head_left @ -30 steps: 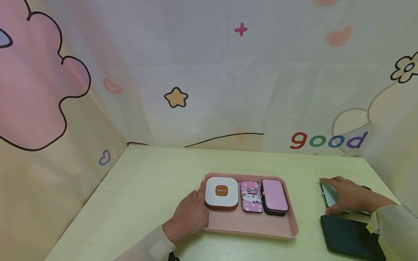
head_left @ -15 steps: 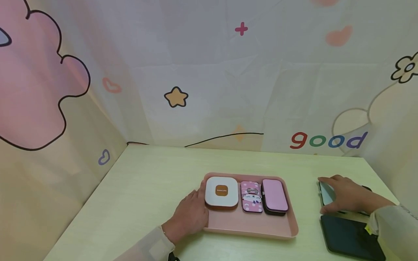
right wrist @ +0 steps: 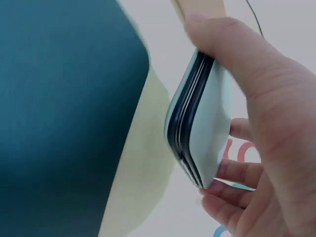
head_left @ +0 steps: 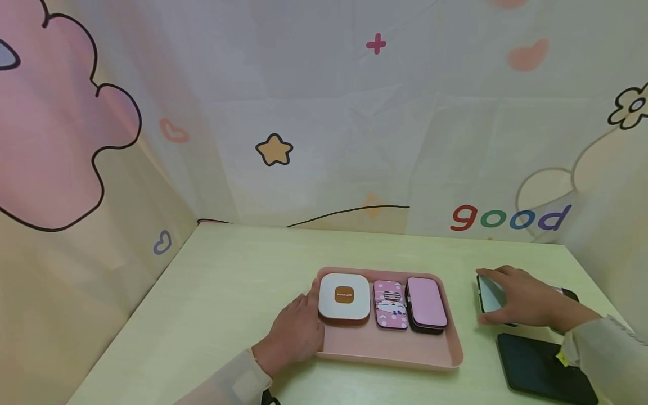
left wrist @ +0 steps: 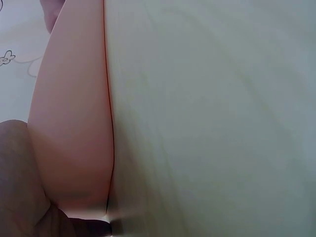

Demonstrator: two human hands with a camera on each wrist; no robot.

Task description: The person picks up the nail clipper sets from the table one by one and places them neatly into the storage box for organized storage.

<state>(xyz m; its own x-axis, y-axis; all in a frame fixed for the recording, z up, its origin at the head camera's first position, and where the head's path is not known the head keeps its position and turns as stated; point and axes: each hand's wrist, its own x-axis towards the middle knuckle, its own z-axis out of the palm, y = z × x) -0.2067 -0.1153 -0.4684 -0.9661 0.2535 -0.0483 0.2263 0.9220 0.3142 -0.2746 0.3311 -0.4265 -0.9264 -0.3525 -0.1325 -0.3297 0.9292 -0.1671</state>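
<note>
My left hand (head_left: 296, 332) grips the left side of a pink tray (head_left: 390, 351), whose outer wall (left wrist: 74, 113) fills much of the left wrist view. In the tray lie a white rounded manicure case (head_left: 344, 309), a pink patterned case (head_left: 390, 320) and a plain pink case (head_left: 427, 304) with a dark underside. To the right, my right hand (head_left: 526, 298) holds a pale blue zipped case (head_left: 492, 295). The right wrist view shows the thumb and fingers on opposite sides of this pale blue case (right wrist: 210, 118), tilted on its edge.
A dark flat case (head_left: 544, 368) lies below the right forearm, partly hidden by the sleeve. Behind the right hand, a pale item with a black end (head_left: 569, 293) is mostly hidden. Printed cloth (head_left: 324, 112) hangs around the light table (head_left: 243, 270).
My right hand has shifted left toward the tray, bringing the pale blue case with it. The left hand and the tray stay where they were.
</note>
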